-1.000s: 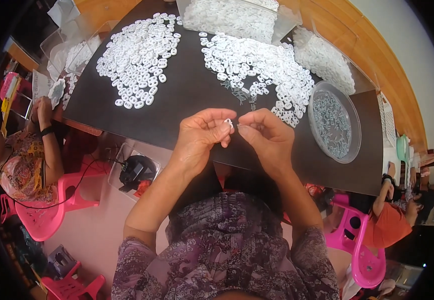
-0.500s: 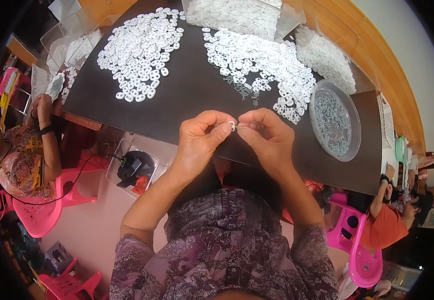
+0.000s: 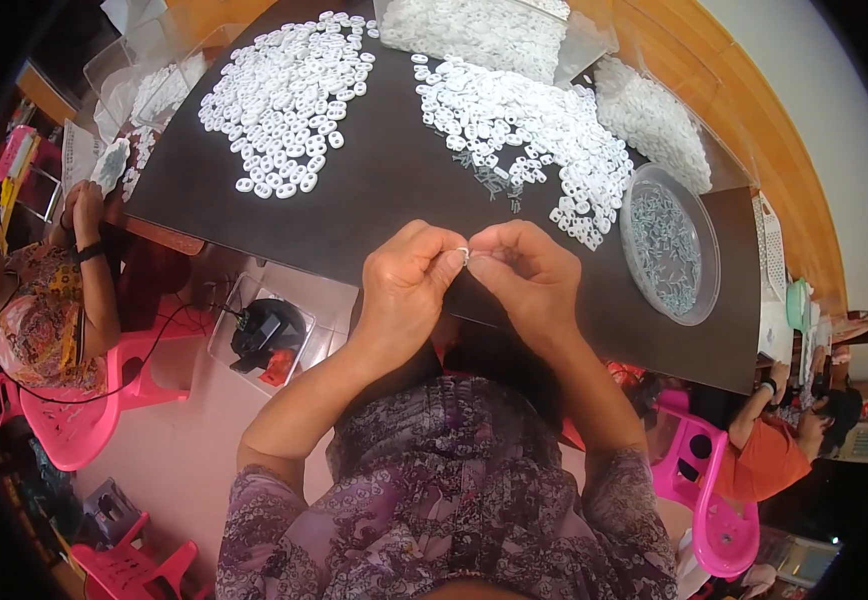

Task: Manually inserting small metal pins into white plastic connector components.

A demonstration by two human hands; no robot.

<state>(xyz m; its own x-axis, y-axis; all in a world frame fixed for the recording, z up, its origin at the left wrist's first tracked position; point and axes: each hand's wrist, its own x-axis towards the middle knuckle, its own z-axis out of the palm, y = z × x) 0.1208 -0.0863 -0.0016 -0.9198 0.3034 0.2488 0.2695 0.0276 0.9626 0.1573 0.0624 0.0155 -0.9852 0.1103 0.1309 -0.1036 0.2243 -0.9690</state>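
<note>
I pinch a small white ring (image 3: 463,254) between the fingertips of both hands, just above the near edge of the dark table (image 3: 384,190). My left hand (image 3: 409,285) is clenched on it from the left, thumb and forefinger closed tight; my right hand (image 3: 526,275) grips it from the right, fingers curled in. The two hands touch at the ring, which is mostly hidden by my fingertips, so I cannot tell its exact shape.

Beyond my hands, on the table, a heap of white rings (image 3: 534,130) spreads to the right of centre, with some small grey metal bits (image 3: 489,180) at its near edge. A second heap (image 3: 289,100) lies to the left, well apart from the first. A round clear dish (image 3: 669,245) of grey metal parts sits to the right, near the table's edge. Clear trays (image 3: 484,30) with more white pieces stand at the far side.

To my left a person (image 3: 44,290) sits on a pink chair (image 3: 84,420); another person (image 3: 774,450) sits to my right.
</note>
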